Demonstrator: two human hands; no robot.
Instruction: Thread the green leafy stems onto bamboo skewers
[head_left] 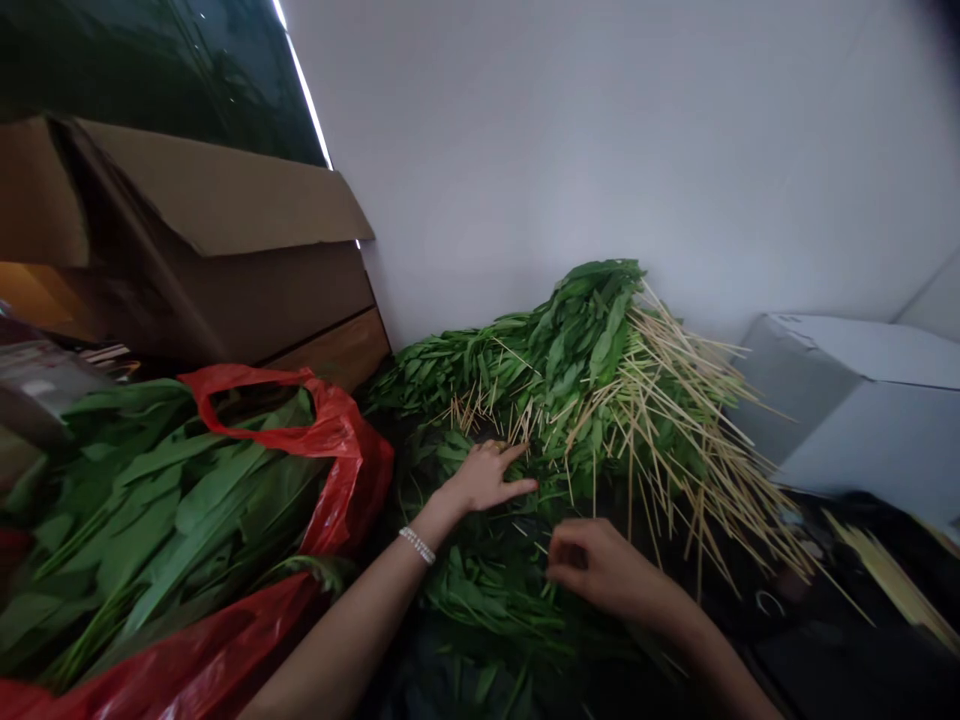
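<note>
Had greens seemingly skewered right of red bag, leaves left inside; splayed left hand, curled right hand, couldn't tell grip.

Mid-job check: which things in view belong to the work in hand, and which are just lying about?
Seem to belong: piled leafy greens with thin sticks; loose greens near the left hand and right hand; red plastic bag of leaves; pale sticks at right.

Seem just lying about: open cardboard box; white box.
</note>
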